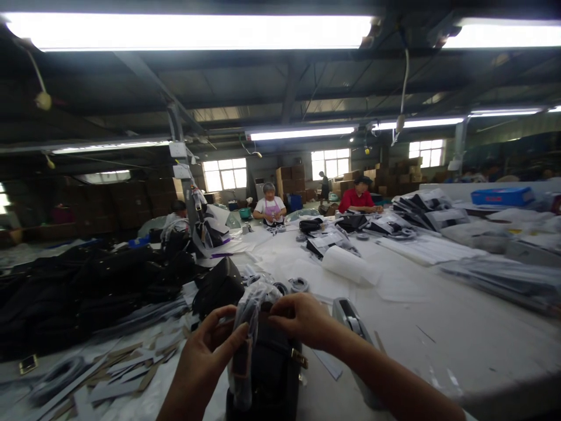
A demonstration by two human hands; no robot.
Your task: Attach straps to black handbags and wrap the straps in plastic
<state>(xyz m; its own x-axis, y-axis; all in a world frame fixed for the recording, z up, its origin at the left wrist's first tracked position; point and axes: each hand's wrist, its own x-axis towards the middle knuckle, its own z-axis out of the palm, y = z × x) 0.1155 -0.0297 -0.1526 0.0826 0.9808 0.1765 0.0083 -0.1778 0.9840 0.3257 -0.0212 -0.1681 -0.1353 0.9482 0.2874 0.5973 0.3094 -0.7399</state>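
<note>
Left grip (208, 346) holds crinkled clear plastic (249, 305); right grip (300, 317) at boxy black bag (274, 374)

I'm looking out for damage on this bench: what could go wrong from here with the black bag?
The clear plastic wrap between the left hand's thumb and fingers looks loose and thin, so it might slip or tear.

The gold-coloured fitting on the side of the black bag looks bare and could get scratched.

The right forearm reaches across a grey tool on the table, and might knock it.
</note>
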